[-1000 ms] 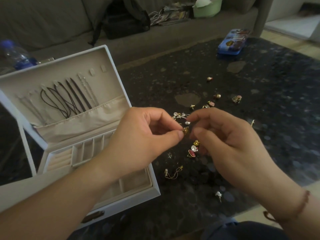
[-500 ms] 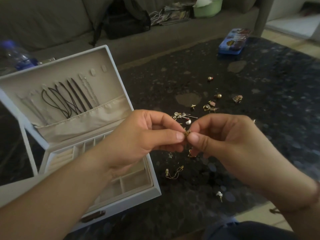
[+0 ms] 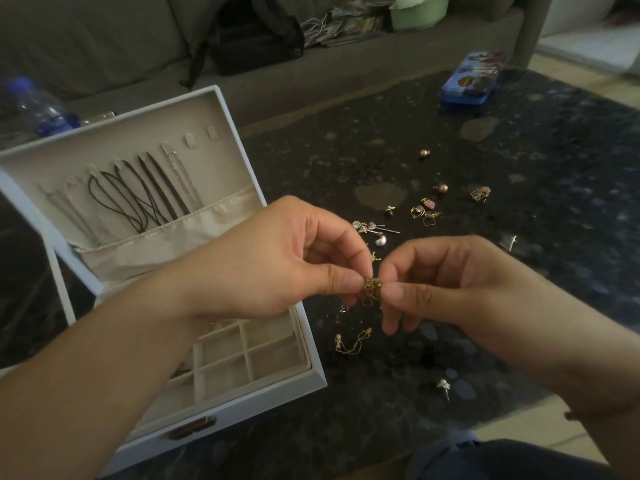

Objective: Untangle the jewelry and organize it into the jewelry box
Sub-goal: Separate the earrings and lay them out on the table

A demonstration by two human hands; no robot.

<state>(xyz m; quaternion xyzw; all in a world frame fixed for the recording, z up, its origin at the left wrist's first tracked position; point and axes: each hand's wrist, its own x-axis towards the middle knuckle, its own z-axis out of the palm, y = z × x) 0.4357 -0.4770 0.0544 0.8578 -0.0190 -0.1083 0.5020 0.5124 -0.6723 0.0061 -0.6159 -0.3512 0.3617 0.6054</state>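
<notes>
You're sitting at a dark speckled stone coffee table (image 3: 519, 161) with a glossy top, pale blotches reflected in it here and there. Right behind it there's a grey-brown fabric sofa (image 3: 104, 46) running across the whole back of the view. On the sofa you've got a black backpack (image 3: 252, 39), a messy pile of magazines or papers (image 3: 346, 26) beside it, and a pale green tub (image 3: 419, 12) further right. A blue tin (image 3: 471, 79) sits on the far end of the table, and a clear plastic bottle with a blue cap (image 3: 34, 105) stands off to the left. Light floor (image 3: 588, 81) over on the right, brighter there, the rest of the room is pretty dim
</notes>
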